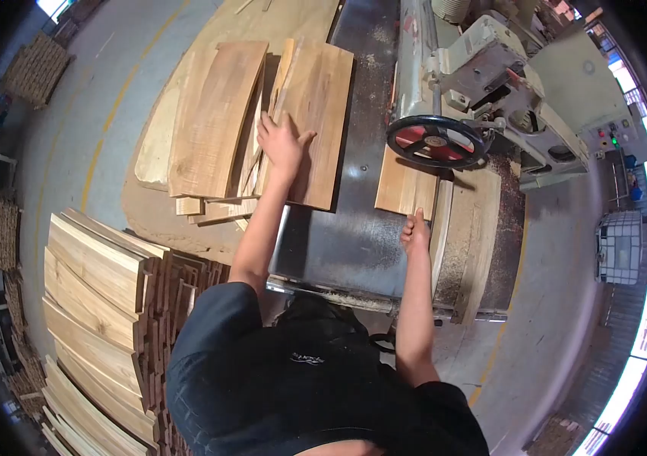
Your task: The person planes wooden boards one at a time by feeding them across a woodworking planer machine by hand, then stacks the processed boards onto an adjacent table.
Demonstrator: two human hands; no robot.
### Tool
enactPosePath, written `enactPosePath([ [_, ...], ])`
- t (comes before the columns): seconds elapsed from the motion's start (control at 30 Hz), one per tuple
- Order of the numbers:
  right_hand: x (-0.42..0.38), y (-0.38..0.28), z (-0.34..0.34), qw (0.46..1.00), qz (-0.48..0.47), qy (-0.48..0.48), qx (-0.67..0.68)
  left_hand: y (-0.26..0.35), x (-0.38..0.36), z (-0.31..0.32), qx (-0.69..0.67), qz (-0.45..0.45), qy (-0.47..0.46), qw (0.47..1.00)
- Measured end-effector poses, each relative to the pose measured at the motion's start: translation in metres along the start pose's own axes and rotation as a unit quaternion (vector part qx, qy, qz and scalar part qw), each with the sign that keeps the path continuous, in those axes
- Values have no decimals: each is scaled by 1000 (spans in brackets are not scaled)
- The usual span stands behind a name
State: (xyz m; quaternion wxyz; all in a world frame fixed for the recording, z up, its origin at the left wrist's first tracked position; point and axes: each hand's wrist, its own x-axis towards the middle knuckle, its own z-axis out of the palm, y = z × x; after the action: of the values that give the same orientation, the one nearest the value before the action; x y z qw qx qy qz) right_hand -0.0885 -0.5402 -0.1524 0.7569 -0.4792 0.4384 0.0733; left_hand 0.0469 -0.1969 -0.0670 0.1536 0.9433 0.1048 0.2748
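Note:
My left hand (281, 146) rests at the left edge of a flat wooden board (316, 114), its fingers and thumb spread. That board lies beside a slightly curved board (221, 114), which sits on a pile of other boards. On the right, my right hand (416, 232) pinches the near end of another wooden board (403, 186) that lies on the dark metal machine table (338, 247). This board's far part runs beneath a black handwheel (436, 141) and is hidden there.
A grey machine (483, 61) with a control panel stands at the right. Stacked boards (95, 319) rise at my lower left. A sawdust-covered strip (479, 235) lies right of the held board. Yellow lines (103, 129) mark the floor. A caged white tank (618, 247) stands far right.

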Motion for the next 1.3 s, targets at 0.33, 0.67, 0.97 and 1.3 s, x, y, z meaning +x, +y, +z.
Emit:
enactPosePath([
  [0.33, -30, 20, 21, 966, -230, 1, -121, 17, -95, -17, -93, 14, -5, 996],
  [0.67, -167, 174, -88, 851, -340, 18, -400, 26, -294, -164, -92, -139, -169, 971],
  [0.97, -250, 194, -134, 940, -127, -142, -284, 31, -357, -198, -153, -216, -324, 908],
  [1.3, -376, 119, -99, 688, -363, -481, -405, 9, -421, -193, -726, -376, -452, 356],
])
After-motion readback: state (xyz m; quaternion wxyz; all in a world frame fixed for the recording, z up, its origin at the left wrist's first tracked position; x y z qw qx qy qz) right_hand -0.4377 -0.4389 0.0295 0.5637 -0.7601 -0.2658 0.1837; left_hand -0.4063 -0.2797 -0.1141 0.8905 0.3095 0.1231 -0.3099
